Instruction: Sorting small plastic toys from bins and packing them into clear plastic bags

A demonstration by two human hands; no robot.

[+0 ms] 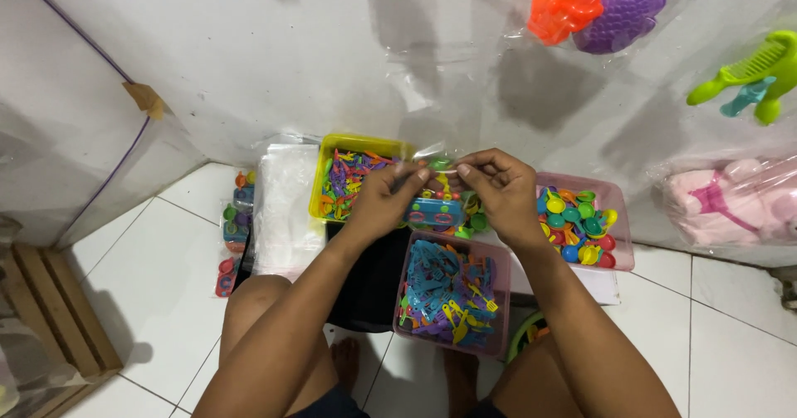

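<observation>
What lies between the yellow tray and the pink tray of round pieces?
In the head view, both hands hold a clear bag of small toys between the yellow tray and pink tray.

Both arms are bare right up to the frame edge, no sleeves, watch or rings on the hands that I can spot. Dark shorts, legs uncovered, feet bare too.

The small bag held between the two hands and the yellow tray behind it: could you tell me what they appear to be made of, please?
The small bag looks like thin clear plastic film: see-through, crinkled, with glossy glints. The left hand and right hand pinch its top edge. The yellow tray seems rigid moulded plastic, opaque, with a smooth, slightly shiny rim.
</observation>
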